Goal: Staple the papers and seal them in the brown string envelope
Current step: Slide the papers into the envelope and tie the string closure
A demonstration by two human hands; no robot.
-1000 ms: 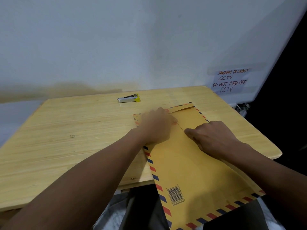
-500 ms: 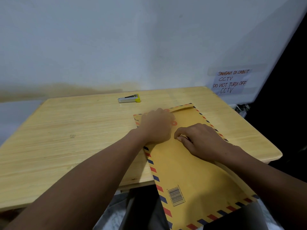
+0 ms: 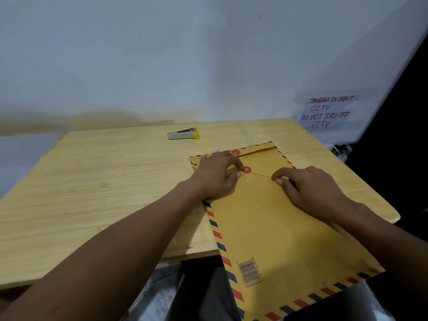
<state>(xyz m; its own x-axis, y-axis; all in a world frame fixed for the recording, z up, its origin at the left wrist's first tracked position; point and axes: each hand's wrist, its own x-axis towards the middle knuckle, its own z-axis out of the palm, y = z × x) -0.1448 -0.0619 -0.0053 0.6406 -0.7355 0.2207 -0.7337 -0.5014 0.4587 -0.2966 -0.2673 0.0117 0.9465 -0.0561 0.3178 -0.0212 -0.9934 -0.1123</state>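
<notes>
Since half a second ago the right hand has drawn back toward the right of the frame, pulling the thin dark string taut from the lower red paper disc, which now shows along with the upper red disc on the flap. Sealing is the step in hand; the stapling looks done, though no papers are visible. Thumb and forefinger of the right hand are pinched shut on the string end. The left hand lies flat, fingers loosely curled, pressing the brown airmail-bordered string envelope at centre right, overhanging the pale wooden table. Next, the string likely needs winding around the discs. A silver stapler with a yellow tip sits at upper centre.
</notes>
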